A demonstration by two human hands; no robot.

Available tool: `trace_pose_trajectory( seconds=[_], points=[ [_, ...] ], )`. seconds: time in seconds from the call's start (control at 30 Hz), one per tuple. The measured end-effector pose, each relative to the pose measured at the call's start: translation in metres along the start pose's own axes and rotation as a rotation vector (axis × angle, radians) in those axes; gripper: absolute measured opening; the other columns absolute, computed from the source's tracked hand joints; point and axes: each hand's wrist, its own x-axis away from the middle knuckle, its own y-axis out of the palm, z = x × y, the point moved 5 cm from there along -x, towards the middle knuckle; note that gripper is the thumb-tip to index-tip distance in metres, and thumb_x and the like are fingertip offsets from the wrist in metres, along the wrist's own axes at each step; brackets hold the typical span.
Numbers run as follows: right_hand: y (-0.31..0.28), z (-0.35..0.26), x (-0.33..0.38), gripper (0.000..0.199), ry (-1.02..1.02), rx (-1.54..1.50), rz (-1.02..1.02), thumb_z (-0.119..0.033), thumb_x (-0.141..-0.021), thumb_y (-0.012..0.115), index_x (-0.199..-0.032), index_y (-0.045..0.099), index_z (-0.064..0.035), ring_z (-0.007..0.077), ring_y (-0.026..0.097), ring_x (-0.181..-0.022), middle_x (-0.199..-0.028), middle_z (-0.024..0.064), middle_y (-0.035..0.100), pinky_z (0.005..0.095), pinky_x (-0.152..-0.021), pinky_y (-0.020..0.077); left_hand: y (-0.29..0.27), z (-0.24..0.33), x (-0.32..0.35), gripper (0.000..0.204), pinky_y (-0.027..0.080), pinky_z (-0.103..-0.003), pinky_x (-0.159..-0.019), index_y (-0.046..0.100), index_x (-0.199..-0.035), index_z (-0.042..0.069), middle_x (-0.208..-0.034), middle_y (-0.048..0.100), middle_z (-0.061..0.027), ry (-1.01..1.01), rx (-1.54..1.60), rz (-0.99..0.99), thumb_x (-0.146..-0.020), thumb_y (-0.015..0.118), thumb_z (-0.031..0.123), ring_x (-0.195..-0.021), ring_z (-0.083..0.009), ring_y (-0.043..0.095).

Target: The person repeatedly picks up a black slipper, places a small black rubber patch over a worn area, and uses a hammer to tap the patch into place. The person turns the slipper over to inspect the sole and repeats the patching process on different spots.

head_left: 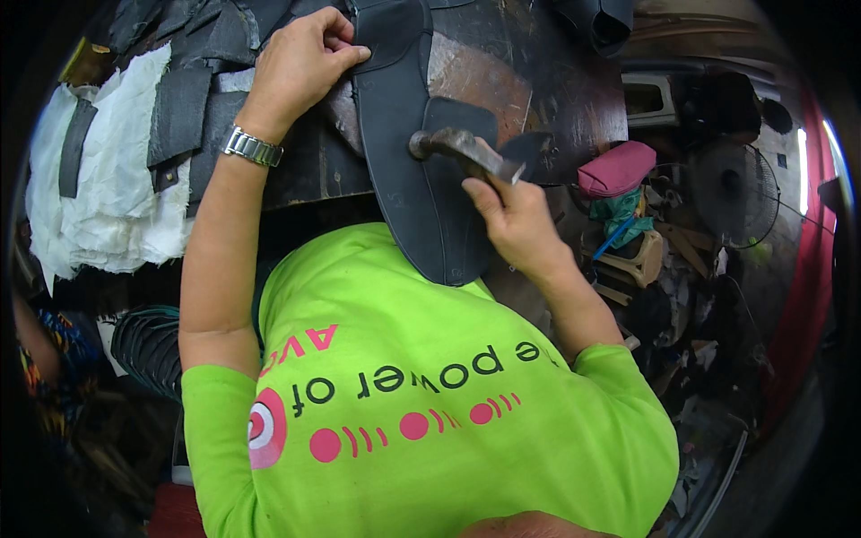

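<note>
Fingers (pixel 338 27) of our left hand (pixel 300 65) curl at the far left edge of a long black panel (pixel 397 134), the thumb tip lying on its surface; whether they clamp the edge between them, we cannot tell. Our right hand (pixel 520 224) closes firmly around a hammer (pixel 457 143), its rounded head above the panel's middle, just beside a raised black flap (pixel 459 117). We cannot tell whether the metal touches the material. Stitched along its length, the panel lies on a dark, scuffed table (pixel 581 112), its rounded near end reaching past the table's edge to our bright green shirt (pixel 430 359). A silver watch (pixel 253 146) circles our left wrist. To our left, dark offcuts (pixel 179 112) rest on ragged white sheets (pixel 108 211), which drape over the near edge. To our right, beyond the table, a pink pouch (pixel 617 169) sits just above a crumpled green bag (pixel 619 213), with a round fan (pixel 735 193) standing near a red strip (pixel 798 278) along the far side.
</note>
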Motion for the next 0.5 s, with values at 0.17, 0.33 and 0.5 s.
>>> trace_pose_trajectory(
  seconds=[0.17, 0.33, 0.5],
  points=[
    [-0.023, -0.003, 0.005, 0.031, -0.053, -0.5, 0.223, -0.022, -0.103, 0.058, -0.121, 0.065, 0.002, 0.0007, 0.041, -0.055, -0.068, -0.0016, 0.053, 0.0171, -0.048, 0.0306, -0.001, 0.0, -0.001, 0.029, 0.054, -0.026, -0.072, 0.068, -0.097, 0.002, -0.084, 0.072, -0.0055, 0.059, -0.041, 0.027, -0.083, 0.08, 0.024, -0.076, -0.0122, 0.067],
    [0.003, 0.041, -0.018, 0.025, 0.166, 0.158, 0.006, -0.02, -0.099, 0.06, -0.113, 0.063, 0.0009, 0.0441, 0.066, -0.083, -0.089, 0.0263, 0.067, 0.0415, -0.071, 0.0514, 0.002, -0.002, -0.003, 0.029, 0.054, -0.027, -0.072, 0.069, -0.099, 0.002, -0.083, 0.071, -0.0051, 0.008, 0.001, -0.016, -0.083, 0.08, 0.024, -0.076, -0.0129, 0.067],
    [-0.012, 0.089, -0.048, 0.036, 0.126, 0.097, 0.165, -0.033, -0.095, 0.064, -0.125, 0.066, -0.0137, 0.0388, 0.07, -0.08, -0.084, 0.0203, 0.071, 0.043, -0.073, 0.0546, -0.003, 0.013, 0.007, 0.039, 0.055, -0.037, -0.075, 0.067, -0.11, 0.008, -0.091, 0.072, -0.0094, 0.006, -0.113, 0.102, -0.079, 0.081, 0.027, -0.084, -0.0265, 0.071]
  ],
)
